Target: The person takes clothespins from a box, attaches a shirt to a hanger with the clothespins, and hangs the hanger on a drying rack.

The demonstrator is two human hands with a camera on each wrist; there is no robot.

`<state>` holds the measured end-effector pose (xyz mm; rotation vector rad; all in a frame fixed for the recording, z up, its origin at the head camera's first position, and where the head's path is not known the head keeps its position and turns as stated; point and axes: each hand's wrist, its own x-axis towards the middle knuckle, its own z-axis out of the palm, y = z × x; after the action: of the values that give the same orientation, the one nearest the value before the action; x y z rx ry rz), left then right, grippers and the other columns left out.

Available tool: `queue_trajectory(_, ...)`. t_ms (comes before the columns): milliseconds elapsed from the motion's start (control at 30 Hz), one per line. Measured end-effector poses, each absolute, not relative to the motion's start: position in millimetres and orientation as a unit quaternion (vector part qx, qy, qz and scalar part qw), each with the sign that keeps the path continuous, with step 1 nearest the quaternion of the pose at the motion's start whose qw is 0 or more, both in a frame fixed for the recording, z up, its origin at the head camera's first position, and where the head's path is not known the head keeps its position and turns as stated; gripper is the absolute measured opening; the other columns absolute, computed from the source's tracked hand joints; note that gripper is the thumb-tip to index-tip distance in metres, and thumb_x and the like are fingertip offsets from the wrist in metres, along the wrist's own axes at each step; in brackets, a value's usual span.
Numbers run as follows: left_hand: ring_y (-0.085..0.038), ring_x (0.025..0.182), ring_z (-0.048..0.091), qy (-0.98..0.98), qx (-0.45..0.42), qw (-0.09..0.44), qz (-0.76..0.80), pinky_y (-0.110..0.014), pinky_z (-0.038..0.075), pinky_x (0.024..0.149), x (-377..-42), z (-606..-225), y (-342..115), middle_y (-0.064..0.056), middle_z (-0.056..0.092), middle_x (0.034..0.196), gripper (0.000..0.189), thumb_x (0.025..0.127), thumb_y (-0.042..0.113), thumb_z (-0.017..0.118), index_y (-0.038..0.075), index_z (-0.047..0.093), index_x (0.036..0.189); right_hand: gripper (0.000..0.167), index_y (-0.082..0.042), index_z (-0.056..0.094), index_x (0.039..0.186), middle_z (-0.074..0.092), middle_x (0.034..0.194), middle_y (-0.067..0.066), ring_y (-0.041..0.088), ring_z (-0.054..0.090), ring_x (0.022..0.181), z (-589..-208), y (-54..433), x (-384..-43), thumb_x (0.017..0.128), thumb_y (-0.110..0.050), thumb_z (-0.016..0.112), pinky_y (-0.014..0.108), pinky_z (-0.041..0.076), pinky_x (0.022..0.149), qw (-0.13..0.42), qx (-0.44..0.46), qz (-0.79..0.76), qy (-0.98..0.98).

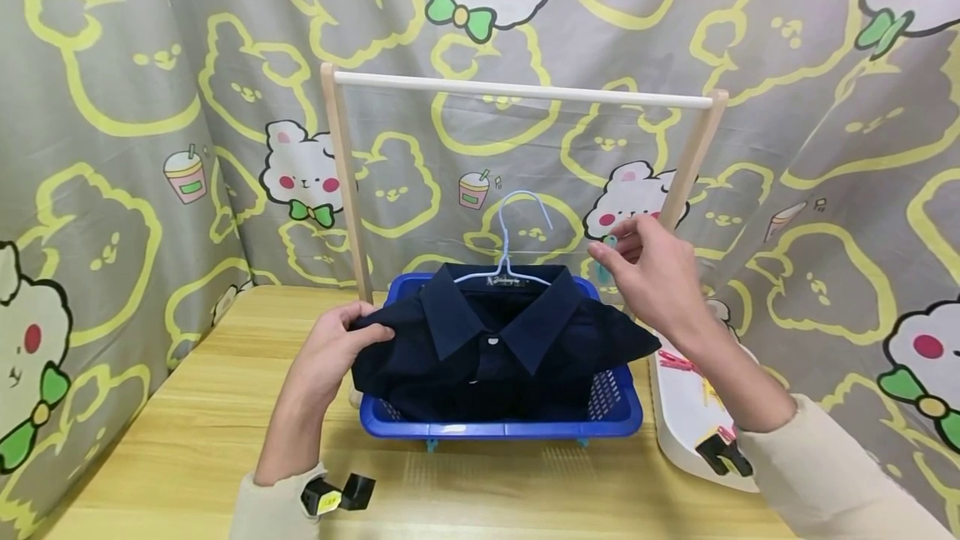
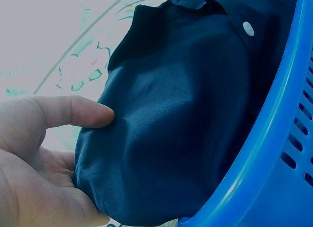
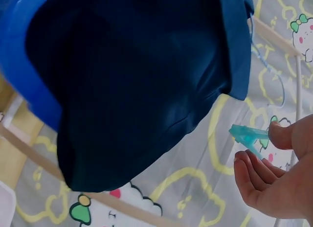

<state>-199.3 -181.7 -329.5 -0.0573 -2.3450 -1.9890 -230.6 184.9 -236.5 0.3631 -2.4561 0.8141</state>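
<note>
A dark navy collared shirt (image 1: 442, 365) with white buttons lies over a blue plastic basket (image 1: 498, 430). A pale blue wire hanger (image 1: 505, 236) sits inside its collar, hook pointing up. My left hand (image 1: 326, 357) holds the shirt's shoulder on the left, thumb on top and fingers beneath, as the left wrist view shows. To the right of the collar, my right hand (image 1: 660, 273) pinches a teal clothespin (image 3: 247, 134) between thumb and fingers. The clothespin is apart from the shirt in the right wrist view, near its shoulder edge.
Behind the basket stands a wooden rack with a white crossbar (image 1: 525, 90). At the right, a white tray (image 1: 675, 440) holds pink and yellow clothespins (image 1: 678, 361), partly hidden by my right arm. A patterned curtain (image 1: 247, 48) surrounds the wooden table (image 1: 187, 440).
</note>
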Motion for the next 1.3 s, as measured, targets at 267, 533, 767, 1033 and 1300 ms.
queue_trajectory(267,-0.023,0.098,0.048,-0.763,-0.016,0.032,-0.645,-0.032,0.044,0.084,-199,-329,-182,-0.004,0.053,0.097,0.019,0.091,0.008,0.067,-0.005,0.061,0.102,0.037,0.001,0.066,0.118,0.074,0.102,0.019,0.033,0.072,0.094,-230,170,-224,0.094,-0.026,0.073,0.050,0.055,0.085,0.258,0.175,0.297,-0.902)
queue_trajectory(533,-0.023,0.098,0.049,-0.765,-0.015,0.032,-0.643,-0.032,0.044,0.083,-199,-330,-182,-0.005,0.054,0.098,0.020,0.090,0.008,0.067,-0.006,0.061,0.103,0.036,0.000,0.065,0.113,0.075,0.100,0.017,0.030,0.073,0.091,-231,157,-220,0.092,-0.027,0.076,0.048,0.057,0.082,0.257,0.190,0.311,-0.895)
queue_trajectory(767,-0.023,0.098,0.048,-0.761,-0.023,0.032,-0.648,-0.033,0.043,0.084,-199,-329,-183,-0.004,0.053,0.096,0.017,0.091,0.008,0.067,-0.005,0.061,0.101,0.034,-0.003,0.067,0.117,0.075,0.100,0.015,0.028,0.074,0.092,-227,145,-218,0.094,-0.026,0.074,0.046,0.057,0.084,0.254,0.198,0.319,-0.891)
queue_trajectory(1033,-0.023,0.097,0.048,-0.761,-0.023,0.034,-0.648,-0.033,0.043,0.083,-199,-329,-183,-0.004,0.052,0.095,0.012,0.090,0.007,0.067,-0.002,0.062,0.097,0.030,-0.002,0.068,0.115,0.075,0.100,0.014,0.027,0.073,0.092,-225,131,-218,0.094,-0.023,0.073,0.045,0.057,0.086,0.249,0.216,0.332,-0.884)
queue_trajectory(1300,-0.023,0.098,0.048,-0.763,-0.021,0.034,-0.645,-0.033,0.043,0.084,-200,-329,-183,-0.004,0.053,0.096,0.016,0.090,0.008,0.067,-0.004,0.062,0.100,0.035,-0.002,0.066,0.116,0.076,0.101,0.012,0.024,0.075,0.091,-226,115,-217,0.090,-0.022,0.077,0.042,0.059,0.083,0.230,0.226,0.349,-0.880)
